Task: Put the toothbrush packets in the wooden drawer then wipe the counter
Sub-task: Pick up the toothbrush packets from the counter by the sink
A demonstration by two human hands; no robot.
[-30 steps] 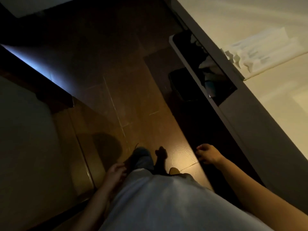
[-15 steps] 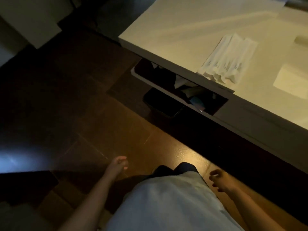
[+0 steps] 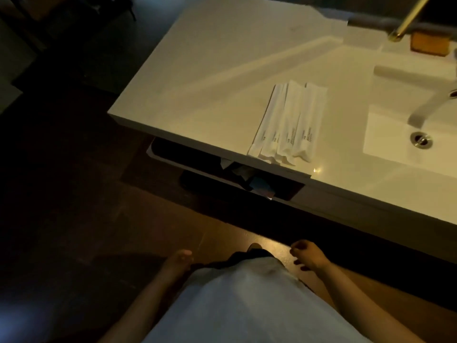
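The toothbrush packets (image 3: 288, 122) lie fanned at the counter (image 3: 197, 78) front edge, directly above the open drawer (image 3: 222, 169), long axes running away from you. Your right hand (image 3: 308, 253), loosely curled and empty, hangs nearer them than your left hand (image 3: 179, 259), also empty. The drawer's interior is dark; its contents are indistinct.

White toothbrush packets (image 3: 290, 122) with dark print on a cream counter (image 3: 210, 78); white sink (image 3: 400, 134), amber sponge (image 3: 256, 43) far right, brown tiled floor (image 3: 148, 231).
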